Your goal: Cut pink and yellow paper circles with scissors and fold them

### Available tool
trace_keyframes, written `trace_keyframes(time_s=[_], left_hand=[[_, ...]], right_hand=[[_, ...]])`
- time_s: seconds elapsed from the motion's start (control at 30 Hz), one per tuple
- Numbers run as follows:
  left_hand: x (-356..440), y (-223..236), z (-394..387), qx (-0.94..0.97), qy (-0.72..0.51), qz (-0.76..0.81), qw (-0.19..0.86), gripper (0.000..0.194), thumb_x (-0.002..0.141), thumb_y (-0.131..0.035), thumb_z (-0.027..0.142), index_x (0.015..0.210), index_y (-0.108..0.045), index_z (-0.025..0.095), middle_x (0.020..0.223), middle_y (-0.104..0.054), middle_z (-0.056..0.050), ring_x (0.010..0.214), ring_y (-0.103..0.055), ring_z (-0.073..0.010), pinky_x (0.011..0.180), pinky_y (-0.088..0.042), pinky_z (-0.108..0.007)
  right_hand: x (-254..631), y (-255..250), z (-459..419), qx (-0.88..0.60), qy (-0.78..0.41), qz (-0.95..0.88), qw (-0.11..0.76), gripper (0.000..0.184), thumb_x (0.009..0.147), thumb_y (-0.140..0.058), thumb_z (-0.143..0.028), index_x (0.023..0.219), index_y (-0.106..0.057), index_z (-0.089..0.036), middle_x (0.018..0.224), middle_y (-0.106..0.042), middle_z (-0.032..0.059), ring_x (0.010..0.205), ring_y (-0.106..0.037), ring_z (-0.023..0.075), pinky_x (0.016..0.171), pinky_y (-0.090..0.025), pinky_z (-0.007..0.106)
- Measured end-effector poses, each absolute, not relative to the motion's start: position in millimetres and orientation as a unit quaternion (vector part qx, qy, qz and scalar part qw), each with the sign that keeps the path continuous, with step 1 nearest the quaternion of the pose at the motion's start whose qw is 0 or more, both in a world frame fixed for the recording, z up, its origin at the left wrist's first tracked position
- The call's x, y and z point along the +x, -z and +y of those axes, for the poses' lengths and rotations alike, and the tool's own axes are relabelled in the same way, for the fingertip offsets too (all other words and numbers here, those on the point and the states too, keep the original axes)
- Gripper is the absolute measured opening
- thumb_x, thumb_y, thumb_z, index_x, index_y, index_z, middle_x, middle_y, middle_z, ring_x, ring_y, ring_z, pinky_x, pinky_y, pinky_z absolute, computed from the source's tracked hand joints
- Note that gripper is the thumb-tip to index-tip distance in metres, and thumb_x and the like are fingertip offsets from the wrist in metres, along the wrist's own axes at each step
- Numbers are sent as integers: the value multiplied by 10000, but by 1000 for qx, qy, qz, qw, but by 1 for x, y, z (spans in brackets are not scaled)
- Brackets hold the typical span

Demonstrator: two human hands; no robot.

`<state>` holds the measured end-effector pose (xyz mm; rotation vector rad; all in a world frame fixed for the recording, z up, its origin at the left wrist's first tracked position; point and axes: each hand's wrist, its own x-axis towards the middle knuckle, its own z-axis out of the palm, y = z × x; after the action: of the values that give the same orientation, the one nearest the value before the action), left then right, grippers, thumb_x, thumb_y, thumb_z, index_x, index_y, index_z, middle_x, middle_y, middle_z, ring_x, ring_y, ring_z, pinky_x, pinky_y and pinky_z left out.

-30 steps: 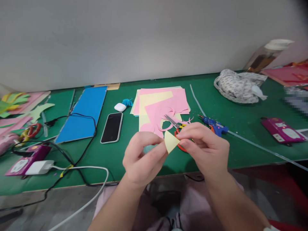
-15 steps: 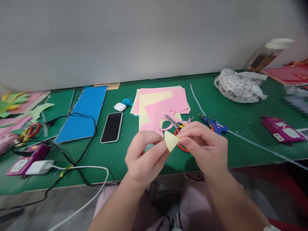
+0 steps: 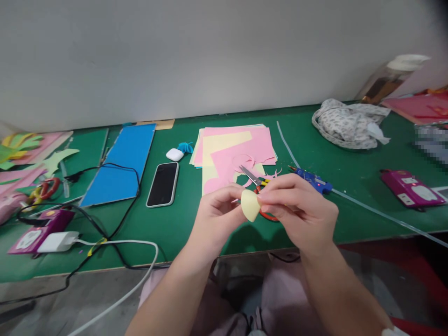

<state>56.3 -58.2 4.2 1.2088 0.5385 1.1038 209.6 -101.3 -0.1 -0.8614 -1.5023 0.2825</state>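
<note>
Both my hands pinch a small pale yellow paper piece [image 3: 249,206] above the front edge of the green table [image 3: 182,224]. My left hand [image 3: 215,219] grips its left side with curled fingers. My right hand [image 3: 297,210] holds its right side between thumb and fingertips. The piece now looks curved into a rounded shape. Just behind it lie red-handled scissors [image 3: 257,182] on a stack of pink and yellow paper sheets [image 3: 234,149]. A blue glue gun [image 3: 311,181] rests right of my right hand.
A black phone [image 3: 163,184], white earbud case [image 3: 174,154] and blue sheet [image 3: 121,163] lie at left, with cables, a white charger [image 3: 58,241] and a purple box [image 3: 33,233]. A patterned cloth [image 3: 350,123] and another purple box [image 3: 411,189] sit right.
My hands have drawn closer together and the flat yellow wedge has been bent into a rounded, curled shape. My left hand shifted right and slightly up.
</note>
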Motion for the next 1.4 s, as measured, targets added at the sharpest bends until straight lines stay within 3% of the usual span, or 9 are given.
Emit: trace_keyframes(time_s=[0.2, 0.3, 0.4, 0.53, 1.0, 1.23, 1.4], left_hand=[[50, -8, -56, 611, -492, 272, 558, 194, 770, -825, 364, 728, -747, 191, 698, -691, -26, 650, -622, -126, 579, -532, -226], [43, -13, -56, 703, -476, 284, 445, 69, 846, -738, 226, 788, -759, 195, 747, -702, -39, 684, -634, -135, 604, -527, -232], [38, -18, -57, 775, -461, 306, 305, 149, 839, -685, 75, 810, -759, 201, 771, -710, -19, 691, -650, -115, 615, -512, -198], [37, -22, -60, 801, -459, 317, 217, 126, 832, -696, 61, 812, -742, 177, 776, -719, -14, 711, -663, -106, 637, -514, -173], [39, -21, -61, 801, -465, 304, 223, 135, 859, -664, 61, 790, -698, 172, 759, -703, -7, 692, -646, -101, 634, -513, -178], [39, -22, -60, 808, -445, 330, 201, 144, 866, -662, 88, 760, -697, 180, 742, -711, 1, 676, -650, -105, 634, -515, -185], [40, -23, -59, 804, -448, 331, 210, 136, 858, -660, 88, 754, -697, 167, 709, -708, 5, 628, -632, -87, 595, -499, -166]], right_hand=[[209, -1, -100, -382, -128, -653, 641, 246, 861, -740, -102, 1013, -778, -293, 908, -723, -2, 803, -676, 142, 725, -568, 283], [210, 1, -99, -385, -146, -647, 642, 215, 861, -744, -113, 991, -775, -282, 905, -719, -3, 830, -671, 144, 733, -557, 280], [209, 2, -97, -397, -146, -644, 637, 216, 862, -738, -97, 982, -773, -273, 898, -721, -3, 855, -670, 143, 733, -555, 268], [207, 3, -95, -417, -104, -658, 618, 197, 853, -745, -88, 961, -777, -249, 891, -730, 5, 845, -679, 140, 760, -565, 267], [206, 0, -96, -416, -96, -675, 602, 126, 889, -719, -157, 947, -782, -248, 868, -743, 20, 800, -697, 157, 725, -577, 300], [204, 1, -97, -407, -46, -681, 607, 239, 871, -708, -91, 1030, -772, -258, 916, -753, 30, 829, -707, 168, 784, -588, 332], [202, 2, -96, -403, -18, -687, 604, 249, 880, -695, -105, 1058, -779, -259, 924, -748, 48, 807, -711, 174, 683, -598, 312]])
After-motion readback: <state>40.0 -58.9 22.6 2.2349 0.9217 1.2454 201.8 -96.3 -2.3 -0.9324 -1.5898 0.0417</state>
